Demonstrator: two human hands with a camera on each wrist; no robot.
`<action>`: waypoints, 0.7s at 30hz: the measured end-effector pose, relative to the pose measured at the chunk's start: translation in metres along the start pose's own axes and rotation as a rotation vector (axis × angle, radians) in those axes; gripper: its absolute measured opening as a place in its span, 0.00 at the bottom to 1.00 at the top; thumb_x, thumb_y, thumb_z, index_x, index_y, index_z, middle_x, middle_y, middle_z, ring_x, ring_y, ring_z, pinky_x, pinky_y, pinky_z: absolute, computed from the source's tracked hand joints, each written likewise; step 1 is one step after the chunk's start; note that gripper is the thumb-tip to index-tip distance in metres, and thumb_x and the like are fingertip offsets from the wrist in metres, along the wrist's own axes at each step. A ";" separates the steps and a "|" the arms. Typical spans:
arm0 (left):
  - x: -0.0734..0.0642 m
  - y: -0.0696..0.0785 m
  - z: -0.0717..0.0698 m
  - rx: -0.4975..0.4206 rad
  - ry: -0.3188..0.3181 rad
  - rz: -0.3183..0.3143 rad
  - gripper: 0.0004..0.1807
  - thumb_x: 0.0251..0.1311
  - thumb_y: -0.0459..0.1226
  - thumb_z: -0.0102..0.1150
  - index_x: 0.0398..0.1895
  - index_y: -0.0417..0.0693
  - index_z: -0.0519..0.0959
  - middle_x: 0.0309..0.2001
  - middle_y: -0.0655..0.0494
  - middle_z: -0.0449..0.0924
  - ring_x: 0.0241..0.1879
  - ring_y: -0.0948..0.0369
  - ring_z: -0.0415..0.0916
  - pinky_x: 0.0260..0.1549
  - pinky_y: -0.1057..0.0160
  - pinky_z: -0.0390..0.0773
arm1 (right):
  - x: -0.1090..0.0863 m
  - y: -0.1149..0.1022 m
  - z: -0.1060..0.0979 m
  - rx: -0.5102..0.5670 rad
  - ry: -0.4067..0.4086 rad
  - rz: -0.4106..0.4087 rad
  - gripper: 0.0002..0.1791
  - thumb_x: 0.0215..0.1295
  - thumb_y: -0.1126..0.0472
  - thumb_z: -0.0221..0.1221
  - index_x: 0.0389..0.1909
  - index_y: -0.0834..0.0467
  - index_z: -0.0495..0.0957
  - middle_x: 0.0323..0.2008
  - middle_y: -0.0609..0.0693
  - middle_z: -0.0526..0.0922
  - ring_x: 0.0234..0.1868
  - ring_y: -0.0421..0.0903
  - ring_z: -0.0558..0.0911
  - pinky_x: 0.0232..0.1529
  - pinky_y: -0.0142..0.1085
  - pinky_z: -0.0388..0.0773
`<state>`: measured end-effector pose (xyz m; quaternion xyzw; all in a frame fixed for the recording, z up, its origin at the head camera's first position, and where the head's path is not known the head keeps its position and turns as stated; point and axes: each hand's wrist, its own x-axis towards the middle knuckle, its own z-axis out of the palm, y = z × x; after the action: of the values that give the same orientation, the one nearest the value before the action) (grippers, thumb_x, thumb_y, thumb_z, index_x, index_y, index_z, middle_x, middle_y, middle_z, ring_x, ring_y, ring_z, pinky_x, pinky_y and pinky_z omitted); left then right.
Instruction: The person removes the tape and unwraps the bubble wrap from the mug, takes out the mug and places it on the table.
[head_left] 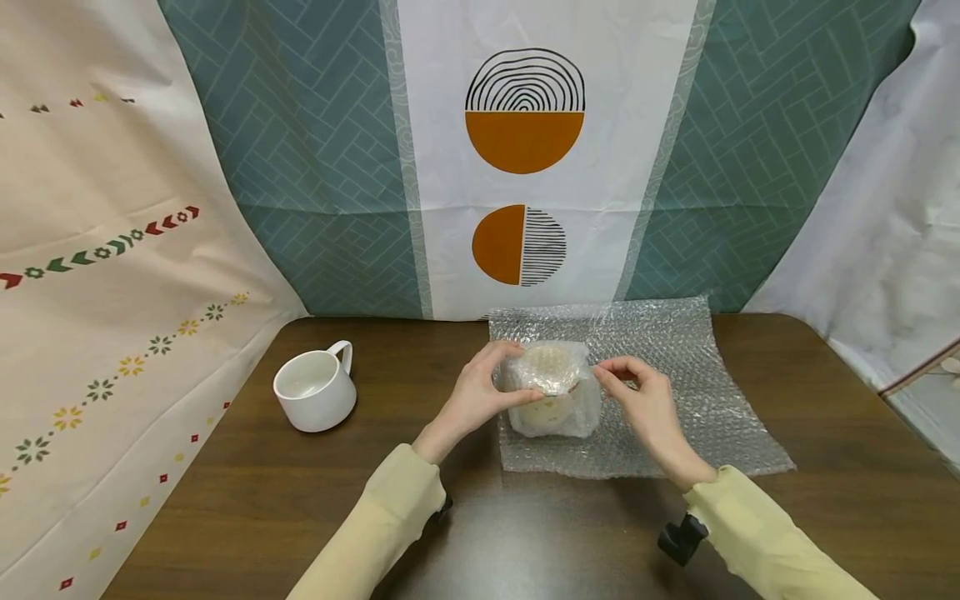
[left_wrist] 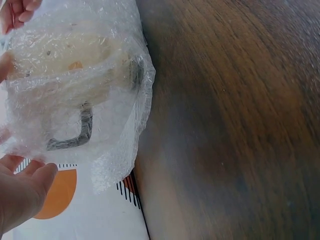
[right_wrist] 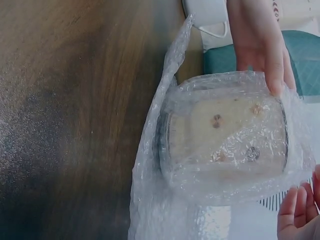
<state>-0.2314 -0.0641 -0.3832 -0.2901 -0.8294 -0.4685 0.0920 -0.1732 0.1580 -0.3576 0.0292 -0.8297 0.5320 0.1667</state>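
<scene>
A cream mug point(right_wrist: 225, 130) with small spots and a dark handle point(left_wrist: 82, 130) is wrapped in bubble wrap point(head_left: 555, 421) and stands at the table's middle. My left hand point(head_left: 483, 379) holds the bundle from its left, thumb on the near side and fingers on the far side of the top. On the bundle's right, my right hand point(head_left: 641, 400) pinches at the edge of the wrap with thumb and index finger. Through the plastic the mug shows only hazily. In the right wrist view, the left hand point(right_wrist: 260, 45) reaches down over the wrapped mug.
Under and behind the bundle, a large bubble wrap sheet point(head_left: 675, 392) spreads to the right across the brown wooden table point(head_left: 247, 508). A white mug point(head_left: 318, 392) stands at the left, its handle pointing back. Patterned cloths point(head_left: 337, 150) hang around the table.
</scene>
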 end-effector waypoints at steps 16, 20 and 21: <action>0.000 0.000 -0.001 -0.008 -0.005 -0.010 0.29 0.42 0.49 0.70 0.48 0.51 0.73 0.54 0.62 0.67 0.57 0.63 0.60 0.52 0.56 0.62 | 0.006 0.006 0.005 -0.015 -0.057 -0.009 0.17 0.60 0.53 0.59 0.40 0.63 0.77 0.44 0.54 0.74 0.45 0.49 0.73 0.41 0.39 0.72; -0.001 0.000 -0.001 -0.005 -0.001 -0.006 0.29 0.42 0.49 0.70 0.48 0.51 0.73 0.54 0.61 0.67 0.57 0.63 0.59 0.52 0.56 0.62 | 0.007 0.011 0.010 0.012 -0.067 -0.061 0.15 0.59 0.56 0.60 0.40 0.64 0.77 0.43 0.55 0.73 0.46 0.49 0.72 0.45 0.42 0.71; -0.001 0.000 -0.001 -0.006 0.000 -0.005 0.29 0.42 0.49 0.70 0.48 0.51 0.73 0.54 0.62 0.67 0.57 0.63 0.59 0.52 0.56 0.62 | 0.007 0.012 0.012 0.019 -0.064 -0.076 0.14 0.59 0.57 0.60 0.40 0.65 0.77 0.43 0.55 0.73 0.45 0.49 0.71 0.45 0.43 0.71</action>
<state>-0.2309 -0.0652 -0.3833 -0.2883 -0.8287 -0.4711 0.0902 -0.1857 0.1536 -0.3703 0.0792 -0.8277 0.5320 0.1599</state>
